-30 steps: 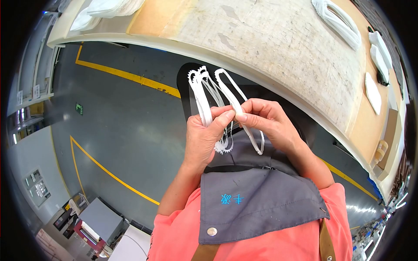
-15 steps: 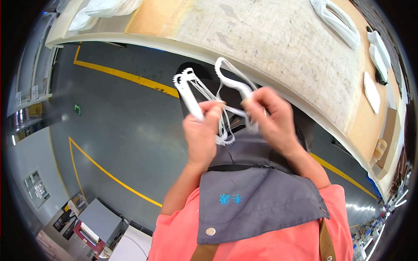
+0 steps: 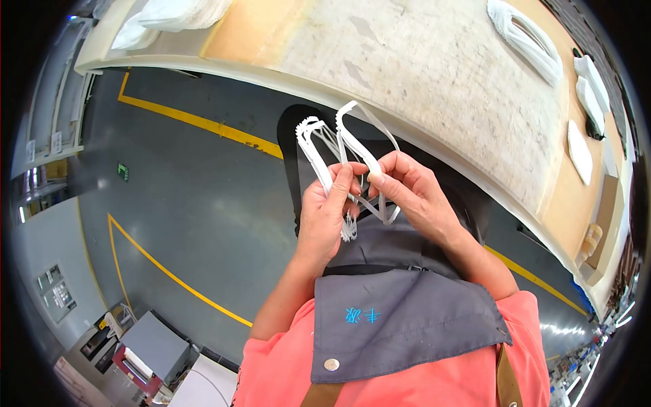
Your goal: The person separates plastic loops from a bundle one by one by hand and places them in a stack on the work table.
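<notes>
My left hand [image 3: 321, 216] is closed around a bundle of narrow white looped strips [image 3: 314, 152], whose bunched ends fan out above and below the fist. In my right hand [image 3: 415, 193], thumb and fingers pinch another white looped strip [image 3: 358, 145]. This one stands up beside the bundle and opens into a thin loop. Both hands are close together over my lap, fingertips nearly touching. Where the strips cross between the fingers is partly hidden. A grey apron [image 3: 407, 325] lies just below the hands.
Ahead stands a worktable [image 3: 420, 74] with a curved-looking front edge. On its right lie a white looped bundle [image 3: 498, 17], white flat pieces [image 3: 579, 152] and a cardboard box [image 3: 605, 224]. A white stack [image 3: 180, 15] rests at the far left. Yellow lines [image 3: 203, 124] mark the grey floor.
My right hand has moved left and slightly down, bringing its strip nearer the bundle. My left hand has shifted a little right and down, still holding the bundle.
</notes>
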Demonstrator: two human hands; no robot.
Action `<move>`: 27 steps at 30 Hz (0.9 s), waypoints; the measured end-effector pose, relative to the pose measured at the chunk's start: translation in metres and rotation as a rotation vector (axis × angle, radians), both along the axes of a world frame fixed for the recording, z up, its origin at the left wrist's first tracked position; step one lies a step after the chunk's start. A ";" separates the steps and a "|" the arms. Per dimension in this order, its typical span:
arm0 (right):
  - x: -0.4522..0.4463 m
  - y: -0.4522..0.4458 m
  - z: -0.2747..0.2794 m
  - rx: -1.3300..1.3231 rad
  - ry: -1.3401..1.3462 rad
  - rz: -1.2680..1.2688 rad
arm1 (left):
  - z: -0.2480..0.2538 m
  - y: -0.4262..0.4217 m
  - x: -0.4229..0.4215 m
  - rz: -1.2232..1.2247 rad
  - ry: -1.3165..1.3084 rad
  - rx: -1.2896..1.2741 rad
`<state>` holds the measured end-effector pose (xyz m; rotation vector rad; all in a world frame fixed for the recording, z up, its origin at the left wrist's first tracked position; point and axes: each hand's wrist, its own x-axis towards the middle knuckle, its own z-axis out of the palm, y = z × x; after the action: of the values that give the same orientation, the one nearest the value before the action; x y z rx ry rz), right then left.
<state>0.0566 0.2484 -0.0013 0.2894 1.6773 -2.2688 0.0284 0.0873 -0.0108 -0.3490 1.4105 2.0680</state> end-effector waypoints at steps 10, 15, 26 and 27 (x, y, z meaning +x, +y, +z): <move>-0.003 0.123 0.015 -0.751 0.174 -0.528 | -0.008 -0.099 -0.040 0.450 -0.043 0.634; 0.013 0.154 0.059 -0.386 0.409 -0.526 | 0.028 -0.106 -0.040 0.520 0.251 -0.307; -0.014 0.008 0.028 -0.052 -0.133 0.009 | 0.022 -0.021 -0.005 0.102 -0.023 0.081; -0.013 0.005 0.023 -0.069 -0.148 0.037 | 0.021 -0.017 -0.002 0.057 -0.067 0.099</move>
<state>0.0437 0.2535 0.0217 0.3968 1.5151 -2.2146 0.0265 0.0700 0.0105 -0.4174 1.2678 2.1430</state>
